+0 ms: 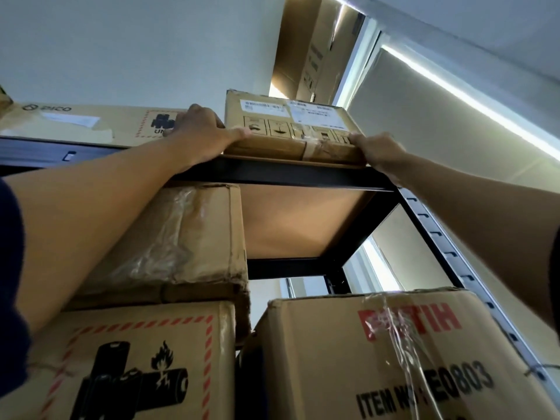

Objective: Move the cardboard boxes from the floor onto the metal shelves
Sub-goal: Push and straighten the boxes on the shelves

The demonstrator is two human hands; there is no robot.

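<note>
I look up at a black metal shelf (288, 174). A small cardboard box (288, 119) with white labels and handling symbols rests on the top shelf board at its front edge. My left hand (203, 131) grips the box's left front corner, thumb along the front face. My right hand (378, 153) holds its right front corner from below and the side. Both arms reach upward.
A flat PICO box (75, 122) lies left of it on the top shelf. Below sit a taped box (181, 237), a battery-warning box (136, 365) and a red-lettered box (394, 353). A tall box (315, 47) stands behind near the ceiling. The slotted upright (454, 262) runs on the right.
</note>
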